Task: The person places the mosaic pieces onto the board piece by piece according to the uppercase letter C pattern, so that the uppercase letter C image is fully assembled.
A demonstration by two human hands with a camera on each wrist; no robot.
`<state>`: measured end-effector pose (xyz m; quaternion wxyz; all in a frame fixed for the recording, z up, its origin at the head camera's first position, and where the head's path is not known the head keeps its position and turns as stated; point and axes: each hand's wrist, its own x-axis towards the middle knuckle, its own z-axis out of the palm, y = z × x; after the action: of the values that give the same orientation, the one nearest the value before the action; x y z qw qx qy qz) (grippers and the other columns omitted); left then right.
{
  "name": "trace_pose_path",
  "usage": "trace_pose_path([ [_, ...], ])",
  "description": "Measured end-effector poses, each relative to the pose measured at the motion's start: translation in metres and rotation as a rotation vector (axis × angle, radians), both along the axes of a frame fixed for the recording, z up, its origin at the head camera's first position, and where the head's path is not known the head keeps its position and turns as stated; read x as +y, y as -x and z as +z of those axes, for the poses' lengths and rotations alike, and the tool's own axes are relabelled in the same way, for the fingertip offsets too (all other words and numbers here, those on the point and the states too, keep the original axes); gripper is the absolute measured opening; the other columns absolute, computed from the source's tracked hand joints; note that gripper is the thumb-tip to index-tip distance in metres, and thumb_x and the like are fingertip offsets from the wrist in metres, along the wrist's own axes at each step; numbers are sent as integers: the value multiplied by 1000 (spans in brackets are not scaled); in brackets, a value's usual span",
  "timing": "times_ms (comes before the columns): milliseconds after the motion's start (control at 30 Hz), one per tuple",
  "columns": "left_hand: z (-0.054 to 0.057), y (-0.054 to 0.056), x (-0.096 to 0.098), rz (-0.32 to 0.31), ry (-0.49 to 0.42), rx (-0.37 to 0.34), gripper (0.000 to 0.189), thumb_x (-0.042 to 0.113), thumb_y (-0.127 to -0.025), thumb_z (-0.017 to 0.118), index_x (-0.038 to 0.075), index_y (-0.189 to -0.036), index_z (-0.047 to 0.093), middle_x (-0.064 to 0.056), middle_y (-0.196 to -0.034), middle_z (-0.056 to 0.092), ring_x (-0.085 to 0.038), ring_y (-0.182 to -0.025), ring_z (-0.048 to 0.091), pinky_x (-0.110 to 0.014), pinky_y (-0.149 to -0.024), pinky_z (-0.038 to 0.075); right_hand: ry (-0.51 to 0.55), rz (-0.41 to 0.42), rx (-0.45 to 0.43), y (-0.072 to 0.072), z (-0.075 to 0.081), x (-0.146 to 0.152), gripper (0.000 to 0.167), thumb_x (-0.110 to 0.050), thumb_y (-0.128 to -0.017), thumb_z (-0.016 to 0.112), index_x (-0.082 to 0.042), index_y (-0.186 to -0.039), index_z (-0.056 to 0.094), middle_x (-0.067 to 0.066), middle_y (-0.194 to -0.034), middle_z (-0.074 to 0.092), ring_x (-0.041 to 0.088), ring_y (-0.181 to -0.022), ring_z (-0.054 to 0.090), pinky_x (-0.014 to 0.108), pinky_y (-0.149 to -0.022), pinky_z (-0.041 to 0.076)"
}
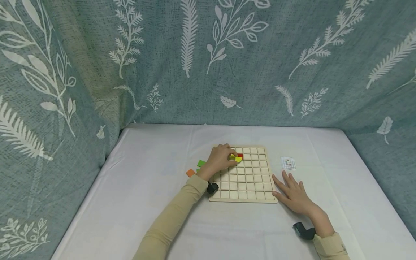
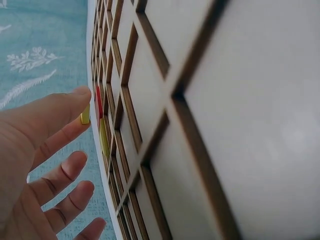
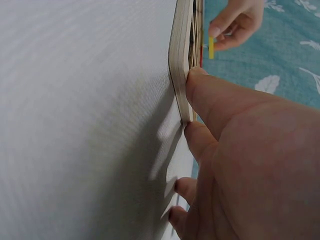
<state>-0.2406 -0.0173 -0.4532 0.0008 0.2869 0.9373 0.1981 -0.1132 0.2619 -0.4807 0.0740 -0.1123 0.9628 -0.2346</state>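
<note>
My left hand (image 1: pixel 220 159) pinches a small yellow tile (image 1: pixel 238 159) between thumb and index finger, over the upper left part of a wooden grid board (image 1: pixel 247 195). In the left wrist view the held tile (image 2: pixel 85 115) stands a little off the board, its other fingers spread loosely. A red tile (image 1: pixel 240 155) and another yellow tile (image 1: pixel 232 157) sit side by side in grid cells under that hand. My right hand (image 1: pixel 294 195) lies with extended fingers at the board's right side. Its thumb and index fingertip touch the board's edge (image 3: pixel 182 65) in the right wrist view.
Green tiles (image 1: pixel 201 163) and an orange tile (image 1: pixel 190 173) lie left of the board, partly behind the left wrist. A small printed card (image 1: pixel 288 163) lies beyond the right hand. Patterned curtain (image 1: pixel 201 90) borders the white table (image 1: pixel 156 155).
</note>
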Motion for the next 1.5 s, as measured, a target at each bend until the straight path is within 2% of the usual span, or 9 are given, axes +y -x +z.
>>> trace_pose_path([
  [233,-1,4,9,1,15,-35,26,36,-83,68,21,-104,70,0,-98,56,-16,-80,44,-31,-70,37,3,3,1,0,0,0,64,-44,-92,49,-10,-144,34,29,-150,12,50,-136,5,70,-101,-3],
  [467,0,5,16,15,8,-31,26,37,-84,67,21,-104,69,0,-95,55,-17,-82,45,-37,-79,39,6,8,1,0,0,0,63,-43,-92,49,-10,-144,34,29,-150,12,50,-136,5,70,-101,-3],
  [733,0,9,21,39,54,7,29,41,-83,66,21,-104,69,-1,-99,56,-19,-88,48,-41,-86,40,0,9,6,0,-1,0,64,-44,-92,49,-11,-144,34,29,-150,13,50,-136,5,70,-100,-2],
  [967,1,9,23,45,88,18,30,43,-82,66,22,-104,69,-1,-100,56,-21,-89,49,-40,-83,41,-3,-1,1,0,-2,-1,64,-45,-91,49,-12,-144,34,28,-150,12,49,-137,5,70,-101,-3],
  [1200,4,9,22,34,75,-9,29,44,-84,65,23,-104,69,-1,-98,54,-19,-85,46,-38,-80,39,5,-2,-4,-2,-2,-1,64,-45,-92,49,-12,-144,33,28,-150,11,49,-137,4,70,-101,-4],
  [1500,5,12,20,5,60,-24,24,31,-88,63,23,-110,68,-1,-100,54,-18,-87,45,-37,-81,38,6,6,-1,-1,0,-1,64,-44,-92,49,-11,-144,33,29,-150,12,49,-137,4,70,-101,-3],
])
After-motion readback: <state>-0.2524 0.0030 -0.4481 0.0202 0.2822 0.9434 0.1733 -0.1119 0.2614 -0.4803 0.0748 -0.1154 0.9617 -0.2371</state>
